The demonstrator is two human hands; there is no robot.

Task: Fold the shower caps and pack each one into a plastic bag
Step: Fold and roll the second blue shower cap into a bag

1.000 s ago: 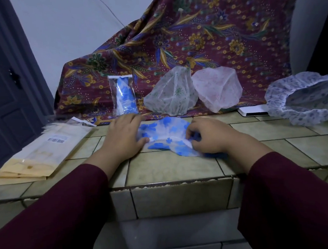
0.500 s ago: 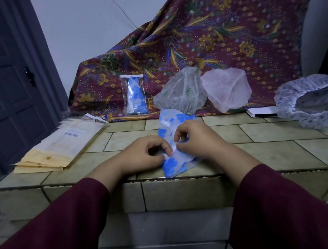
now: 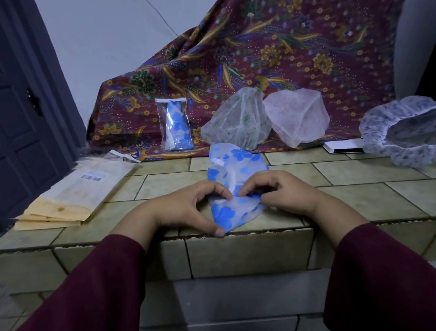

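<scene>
Fingers of both hands were curled onto the blue cap (image 3: 235,182), which lay folded into a long strip on the tiled counter (image 3: 371,200), near its front edge. The cap was pinched at its middle by the left hand (image 3: 189,206) and the right hand (image 3: 274,195), with the left thumb pressed on its near end. A bagged cap (image 3: 176,126) was propped upright against the patterned cloth (image 3: 281,50), beside a green cap (image 3: 237,122) and a pink cap (image 3: 297,114). A stack of bags (image 3: 70,195) lay at the left.
</scene>
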